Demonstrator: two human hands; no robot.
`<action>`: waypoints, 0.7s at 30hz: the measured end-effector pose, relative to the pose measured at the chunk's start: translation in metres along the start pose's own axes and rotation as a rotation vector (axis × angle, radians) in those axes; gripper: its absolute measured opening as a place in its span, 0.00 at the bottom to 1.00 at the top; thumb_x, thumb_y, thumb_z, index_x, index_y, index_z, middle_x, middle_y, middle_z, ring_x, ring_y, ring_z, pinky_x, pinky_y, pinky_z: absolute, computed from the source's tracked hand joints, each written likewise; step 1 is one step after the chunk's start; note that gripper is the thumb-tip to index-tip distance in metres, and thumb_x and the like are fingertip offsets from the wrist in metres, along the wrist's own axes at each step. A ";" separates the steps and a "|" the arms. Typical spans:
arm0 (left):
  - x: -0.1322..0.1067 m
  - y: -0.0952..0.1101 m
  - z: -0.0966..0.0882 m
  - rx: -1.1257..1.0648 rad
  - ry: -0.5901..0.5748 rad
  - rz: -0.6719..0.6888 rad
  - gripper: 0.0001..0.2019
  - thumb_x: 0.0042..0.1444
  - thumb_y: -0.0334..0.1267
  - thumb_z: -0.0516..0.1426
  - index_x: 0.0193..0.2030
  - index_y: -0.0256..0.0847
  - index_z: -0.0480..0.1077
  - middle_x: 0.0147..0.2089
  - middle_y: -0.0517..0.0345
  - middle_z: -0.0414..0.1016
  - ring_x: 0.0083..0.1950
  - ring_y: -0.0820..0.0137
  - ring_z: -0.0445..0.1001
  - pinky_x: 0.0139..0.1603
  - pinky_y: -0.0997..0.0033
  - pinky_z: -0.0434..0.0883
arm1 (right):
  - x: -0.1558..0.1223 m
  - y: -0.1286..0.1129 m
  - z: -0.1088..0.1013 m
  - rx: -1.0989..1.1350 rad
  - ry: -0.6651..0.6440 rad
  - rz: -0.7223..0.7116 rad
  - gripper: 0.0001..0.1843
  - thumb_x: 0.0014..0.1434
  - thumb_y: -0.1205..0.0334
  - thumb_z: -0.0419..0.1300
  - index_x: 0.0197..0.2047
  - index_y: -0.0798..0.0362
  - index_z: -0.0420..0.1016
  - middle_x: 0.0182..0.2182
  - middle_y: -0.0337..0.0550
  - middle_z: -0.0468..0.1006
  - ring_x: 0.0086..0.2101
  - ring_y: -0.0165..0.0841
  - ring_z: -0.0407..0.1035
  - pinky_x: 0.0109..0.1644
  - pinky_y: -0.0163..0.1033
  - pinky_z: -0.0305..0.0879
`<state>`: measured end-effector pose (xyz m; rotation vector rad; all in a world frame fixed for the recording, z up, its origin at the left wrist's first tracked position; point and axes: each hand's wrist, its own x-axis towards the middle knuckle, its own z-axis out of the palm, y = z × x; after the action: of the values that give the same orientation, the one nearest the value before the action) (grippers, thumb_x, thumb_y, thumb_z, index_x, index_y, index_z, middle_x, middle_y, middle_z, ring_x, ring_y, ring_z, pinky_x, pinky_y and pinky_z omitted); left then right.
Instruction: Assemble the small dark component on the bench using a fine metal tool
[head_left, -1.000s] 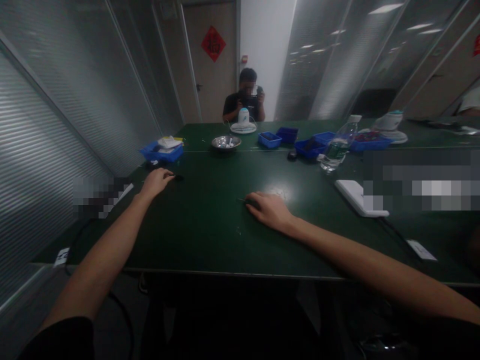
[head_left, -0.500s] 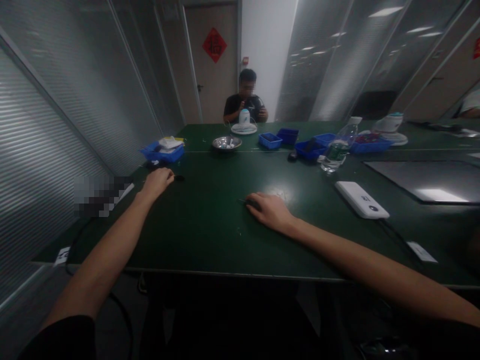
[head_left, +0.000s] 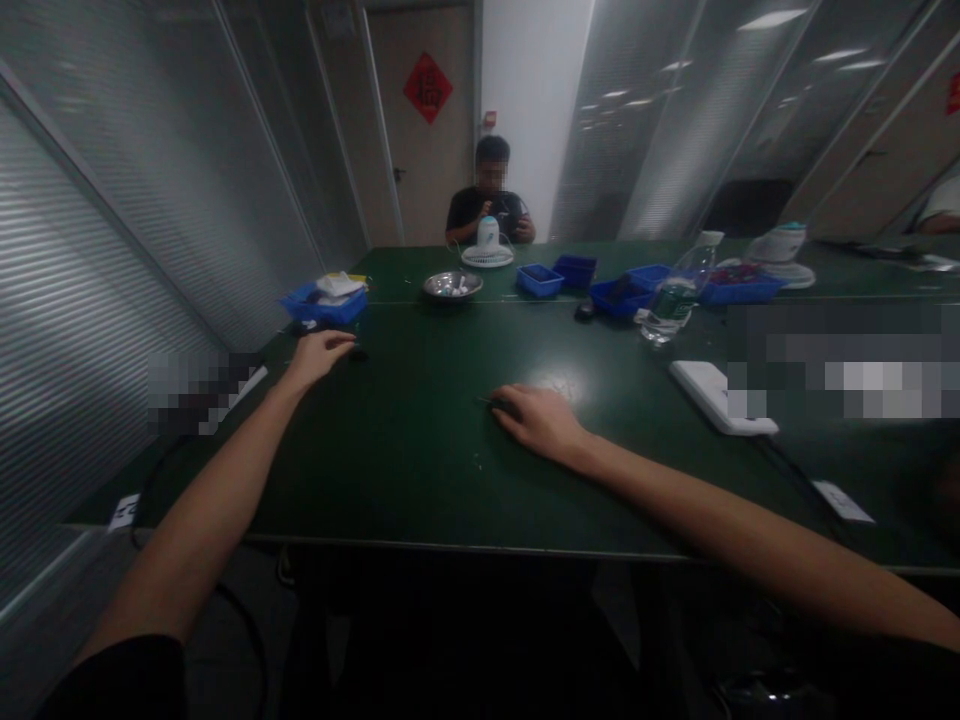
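Observation:
My left hand (head_left: 316, 358) is over the left part of the green table (head_left: 420, 450), fingers stretched forward and thumb a little apart, holding nothing that I can see. Just beyond its fingertips lies a small flat black object (head_left: 359, 355), too dim to name. In the middle of the table my right hand (head_left: 541, 415) rests low, its fingers curled over a small dark object (head_left: 505, 406). A thin pale line sticks out to the left of that object; the palm hides the rest.
Behind my left hand sits a blue tray (head_left: 330, 305) with tissue. A metal bowl (head_left: 453, 287), blue bins (head_left: 540, 282), a black mouse (head_left: 585, 312), a water bottle (head_left: 671, 305) and a white power strip (head_left: 712, 395) stand farther off. A person (head_left: 491, 205) sits across.
My left hand has let go of the small black object and drawn slightly up, its fingers straightening. The black object stays on the table. My right hand has not visibly moved.

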<state>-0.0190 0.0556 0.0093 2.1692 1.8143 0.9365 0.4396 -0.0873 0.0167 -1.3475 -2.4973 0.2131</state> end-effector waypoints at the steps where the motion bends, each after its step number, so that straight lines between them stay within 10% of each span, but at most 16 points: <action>1: 0.000 0.000 -0.001 0.005 -0.019 0.018 0.18 0.59 0.49 0.60 0.50 0.42 0.81 0.54 0.48 0.81 0.54 0.56 0.78 0.59 0.55 0.71 | 0.000 0.000 0.000 -0.002 0.005 -0.003 0.18 0.71 0.54 0.54 0.60 0.50 0.72 0.50 0.49 0.79 0.43 0.39 0.75 0.44 0.40 0.67; 21: 0.002 -0.006 0.004 0.008 -0.125 0.033 0.15 0.59 0.47 0.60 0.46 0.44 0.81 0.52 0.50 0.81 0.54 0.57 0.77 0.59 0.58 0.70 | 0.001 0.002 0.004 -0.022 0.004 0.004 0.18 0.71 0.54 0.55 0.60 0.48 0.72 0.49 0.47 0.79 0.41 0.38 0.75 0.43 0.39 0.66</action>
<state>-0.0218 0.0598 0.0041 2.2151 1.7337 0.7819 0.4399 -0.0852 0.0128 -1.3603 -2.5009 0.1832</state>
